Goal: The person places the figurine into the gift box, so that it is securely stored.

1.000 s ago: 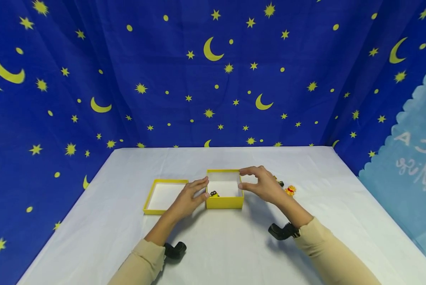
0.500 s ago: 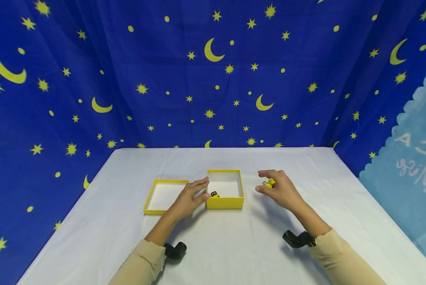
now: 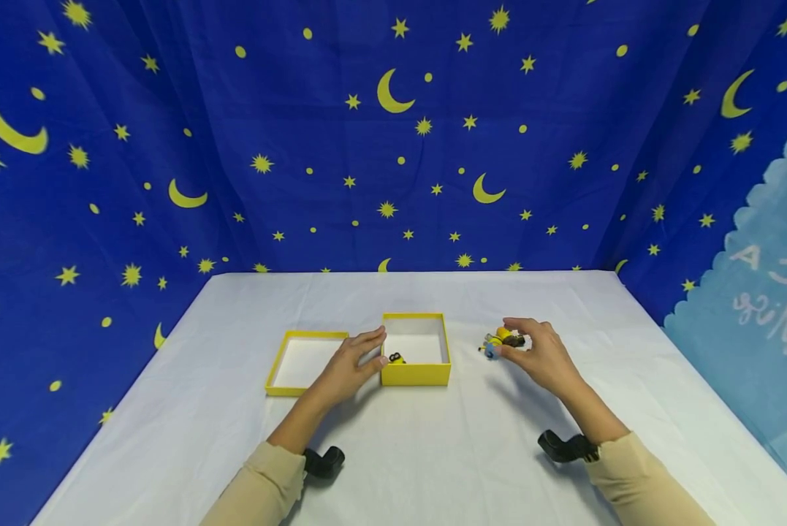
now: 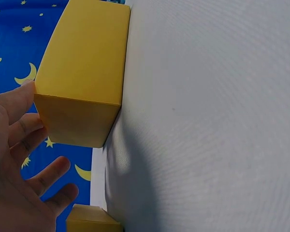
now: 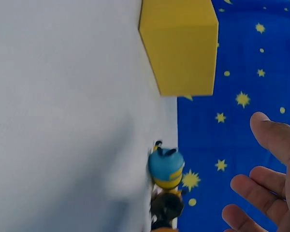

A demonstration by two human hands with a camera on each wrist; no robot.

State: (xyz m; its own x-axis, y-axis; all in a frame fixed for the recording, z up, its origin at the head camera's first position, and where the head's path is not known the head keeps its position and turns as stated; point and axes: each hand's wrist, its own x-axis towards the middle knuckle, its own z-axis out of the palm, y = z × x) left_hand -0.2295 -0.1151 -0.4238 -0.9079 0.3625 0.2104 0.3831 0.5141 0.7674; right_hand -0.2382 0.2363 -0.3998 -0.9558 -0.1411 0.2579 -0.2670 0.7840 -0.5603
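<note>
A yellow box with a white inside stands open on the table, a small yellow figure with goggles showing inside at its near left corner. My left hand touches the box's left side with extended fingertips; the left wrist view shows that hand against the box. To the right of the box, my right hand hovers by a blue-and-yellow figure and a dark one. In the right wrist view, the fingers of my right hand are spread, apart from the blue-and-yellow toy.
The yellow lid lies inside up to the left of the box, partly behind my left hand. Something orange shows at the lower edge of the right wrist view. A blue curtain with moons and stars hangs behind the white table.
My right hand has moved right, from the box's right edge to the figures, which now show more at its fingertips. My left hand and the box have stayed in place.
</note>
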